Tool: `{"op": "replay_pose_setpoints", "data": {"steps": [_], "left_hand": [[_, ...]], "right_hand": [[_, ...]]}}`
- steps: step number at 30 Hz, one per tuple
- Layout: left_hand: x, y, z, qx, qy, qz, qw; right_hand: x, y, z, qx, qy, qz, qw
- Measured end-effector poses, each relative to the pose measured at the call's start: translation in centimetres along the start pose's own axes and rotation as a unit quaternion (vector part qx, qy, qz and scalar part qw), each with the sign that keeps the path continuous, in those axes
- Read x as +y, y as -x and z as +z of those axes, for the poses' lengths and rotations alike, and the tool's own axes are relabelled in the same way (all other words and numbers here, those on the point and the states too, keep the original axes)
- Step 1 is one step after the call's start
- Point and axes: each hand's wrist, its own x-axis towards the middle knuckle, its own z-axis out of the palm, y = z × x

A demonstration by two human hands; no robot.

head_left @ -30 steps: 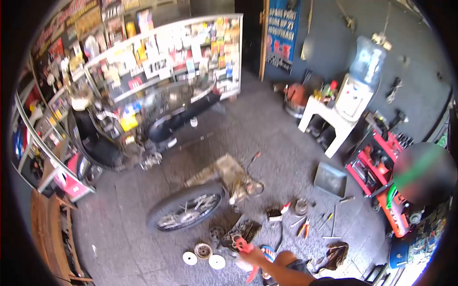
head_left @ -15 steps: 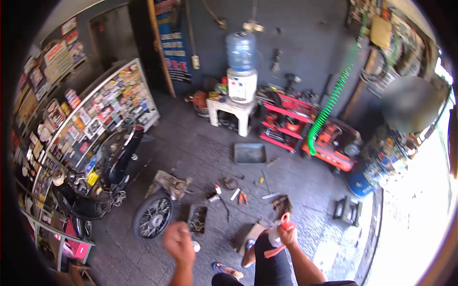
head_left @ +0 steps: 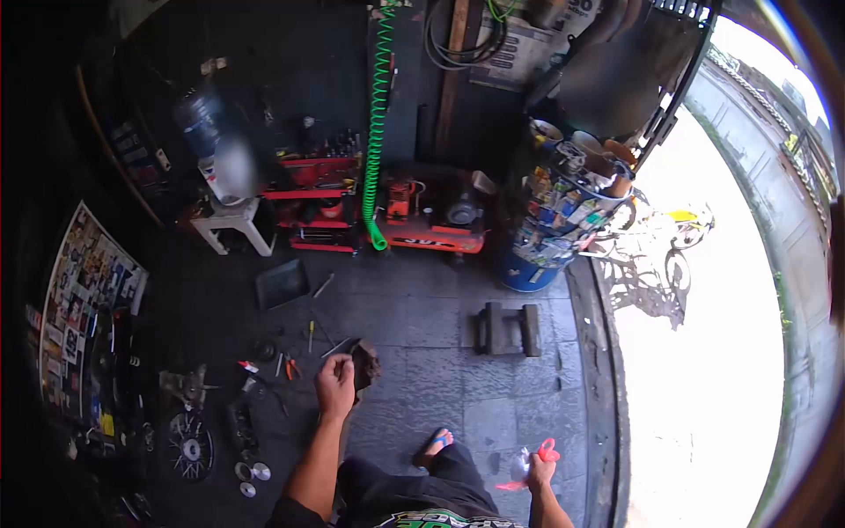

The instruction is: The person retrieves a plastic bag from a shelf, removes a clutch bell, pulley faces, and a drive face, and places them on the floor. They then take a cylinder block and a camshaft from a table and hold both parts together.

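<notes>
My right hand is low on the right, closed around a small whitish, see-through plastic bag with a red loop above and a red strip below. What the bag contains cannot be made out. My left hand is raised in front of me with its fingers curled in; whatever may be inside them is hidden. Behind it on the floor, in line with the fingers, lies a crumpled brown rag-like thing. Pliers with orange handles and a yellow-handled screwdriver lie farther left.
A spoked wheel and a parts tray lie on the left floor. Ahead are a black basin, a red tool cart and an air compressor. A dark stand and blue drum are near the sunlit doorway.
My view has turned right toward the doorway, and the wheel and tools now appear farther left. My hands are farther apart; the right still holds the bag, and the left stays closed.
</notes>
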Motion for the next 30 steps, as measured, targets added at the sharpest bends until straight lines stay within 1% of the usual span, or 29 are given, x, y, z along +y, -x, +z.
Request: {"op": "replay_pose_setpoints", "data": {"steps": [1,2,3,4,5,6,7,8,9,11,12,14,15,16,17,18,19,20,21,22,23,24,26,28,29,30], "left_hand": [[-4.8,1.4,1.9,-0.017,-0.076,-0.097,0.992],[-10.9,3.9,3.6,-0.016,-0.038,-0.215,0.976],[-15.0,6.6,4.6,-0.042,-0.04,-0.295,0.954],[-19.7,9.8,4.0,-0.085,-0.115,-0.364,0.92],[-19.1,12.2,3.7,-0.149,-0.224,-0.429,0.862],[-22.6,14.6,2.8,-0.245,-0.421,-0.375,0.789],[-23.8,16.0,3.2,-0.237,-0.412,-0.447,0.758],[-23.9,14.5,3.4,-0.534,-0.471,-0.406,0.573],[-24.8,13.1,5.8,-0.54,-0.475,-0.396,0.571],[-26.2,10.6,10.5,-0.389,-0.479,-0.402,0.677],[-26.2,9.6,11.9,-0.308,-0.476,-0.403,0.719],[-26.4,5.4,15.5,-0.132,-0.455,-0.382,0.794],[-25.5,2.3,18.0,-0.039,-0.432,-0.362,0.825],[-25.0,-1.0,21.8,0.051,-0.213,-0.449,0.866],[-25.5,-5.9,26.2,0.075,-0.058,-0.373,0.923],[-23.6,-8.0,31.6,0.079,-0.19,-0.298,0.932],[-21.7,-12.6,35.8,-0.009,-0.213,-0.235,0.948],[-15.1,-15.9,41.7,0.006,-0.096,-0.185,0.978],[-7.4,-18.8,46.9,-0.043,-0.066,-0.15,0.985],[-0.2,-21.0,51.8,-0.088,-0.038,-0.08,0.992],[4.7,-23.2,56.1,-0.137,0.015,-0.016,0.99],[9.6,-24.7,60.3,-0.16,0.033,0.038,0.986],[18.4,-26.3,67.7,-0.183,0.062,0.139,0.971],[25.7,-26.1,74.2,-0.189,0.071,0.179,0.963],[28.2,-25.8,77.4,-0.186,0.07,0.179,0.963],[30.5,-25.6,80.6,-0.177,0.051,0.254,0.949]], "right_hand": [[-0.3,-2.1,-2.2,0.032,-0.059,0.014,0.998],[-0.4,-3.9,-4.0,0.081,-0.12,-0.007,0.989],[-1.1,-6.2,-5.9,0.086,-0.138,0.011,0.987],[-1.7,-8.1,-7.6,0.091,-0.155,0.031,0.983],[-2.5,-10.1,-8.8,0.087,-0.199,0.028,0.976],[-3.9,-12.1,-9.7,0.087,-0.246,0.023,0.965],[-4.6,-14.9,-10.1,0.086,-0.246,0.007,0.965],[-5.7,-17.5,-9.9,0.098,-0.254,0.008,0.962],[-7.2,-20.1,-9.4,0.11,-0.263,-0.004,0.958],[-8.9,-25.8,-8.0,0.138,-0.255,-0.038,0.956],[-11.0,-27.6,-8.1,0.08,-0.209,-0.023,0.974],[-16.4,-30.4,-7.2,0.069,-0.179,-0.046,0.98],[-17.2,-33.3,-6.1,0.074,-0.191,-0.049,0.978],[-17.7,-35.7,-5.3,0.077,-0.2,-0.053,0.975],[-17.2,-38.2,-5.3,0.079,-0.2,-0.055,0.975],[-17.0,-40.6,-5.1,0.129,-0.166,-0.095,0.973],[-18.1,-42.2,-6.2,0.113,-0.197,-0.076,0.971],[-19.9,-43.3,-7.0,0.094,-0.232,-0.052,0.967],[-21.4,-44.6,-8.2,0.088,-0.262,-0.045,0.96],[-23.1,-46.2,-9.4,0.081,-0.295,-0.039,0.951],[-23.4,-49.1,-9.7,0.085,-0.33,-0.031,0.94],[-23.4,-52.2,-10.2,0.106,-0.311,-0.022,0.944],[-24.8,-58.6,-10.8,0.121,-0.347,-0.034,0.929],[-26.4,-65.7,-11.5,0.096,-0.332,-0.023,0.938],[-27.3,-69.5,-12.1,0.074,-0.313,-0.019,0.947],[-28.0,-73.6,-11.9,0.064,-0.295,-0.011,0.953]]}}
